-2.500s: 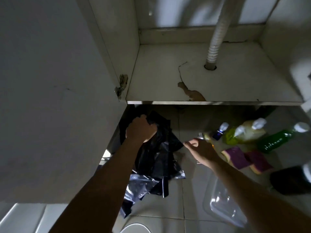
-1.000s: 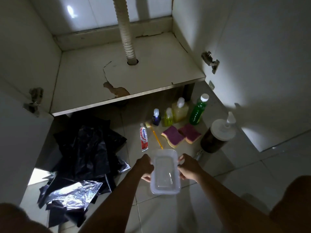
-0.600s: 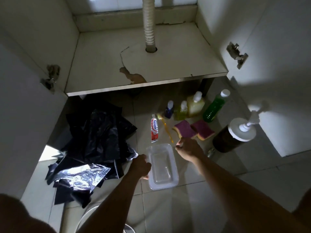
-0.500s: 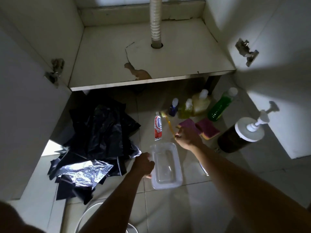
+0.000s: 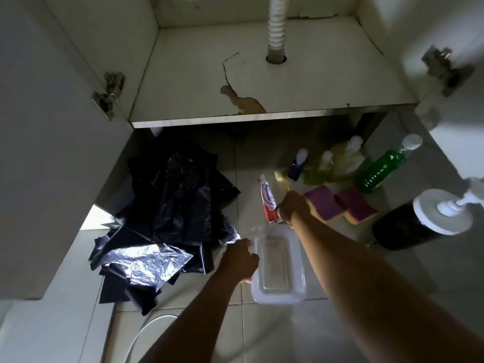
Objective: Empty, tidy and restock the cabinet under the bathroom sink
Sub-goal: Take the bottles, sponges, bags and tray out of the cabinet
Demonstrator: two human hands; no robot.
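Note:
The cabinet floor (image 5: 314, 82) is bare, with a chipped patch and a drain hose (image 5: 277, 27) through it. My left hand (image 5: 239, 260) grips the left rim of a clear plastic container (image 5: 277, 268) on the tiles. My right hand (image 5: 292, 206) is curled over the handle of a yellow toothbrush (image 5: 280, 176) and touches the lower end of a toothpaste tube (image 5: 267, 196). Its grip is hidden. Both items lie on the floor just beyond the container.
Crumpled black bin bags (image 5: 178, 205) lie at the left. Small bottles (image 5: 322, 169), a green bottle (image 5: 382, 171), two purple sponges (image 5: 326, 203) and a dark pump jar (image 5: 419, 224) stand at the right. Both cabinet doors (image 5: 39, 153) hang open.
My left hand let go of the black bags and took the container with the right. The right hand then left the container and reached forward onto the toothbrush and toothpaste.

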